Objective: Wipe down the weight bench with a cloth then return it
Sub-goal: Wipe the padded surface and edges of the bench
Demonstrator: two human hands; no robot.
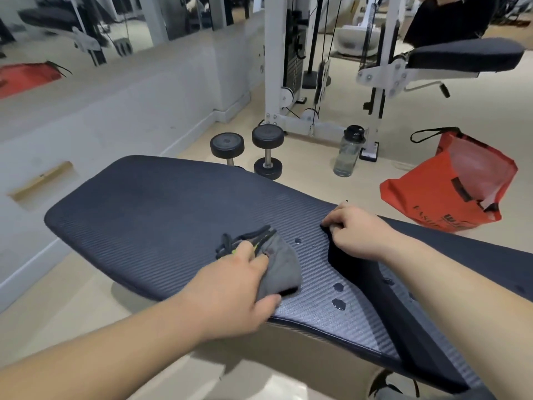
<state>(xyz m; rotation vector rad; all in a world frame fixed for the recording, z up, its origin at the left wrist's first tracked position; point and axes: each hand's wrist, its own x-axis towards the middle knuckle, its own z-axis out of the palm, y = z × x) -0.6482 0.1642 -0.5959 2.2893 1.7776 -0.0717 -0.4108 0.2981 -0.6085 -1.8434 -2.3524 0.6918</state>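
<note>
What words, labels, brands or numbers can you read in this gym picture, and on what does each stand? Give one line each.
"FASHI": black print low on the orange bag; the remaining letters are hidden behind the bench.
Bold black logo beside it on the bag: too blurred to read.
Water bottle and dumbbells: no readable print.

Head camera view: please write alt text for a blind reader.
A person's left hand holds a grey cloth on a dark weight bench beside water drops; the right hand grips a pad edge. Dumbbells, a water bottle and an orange bag sit on the floor behind.
</note>
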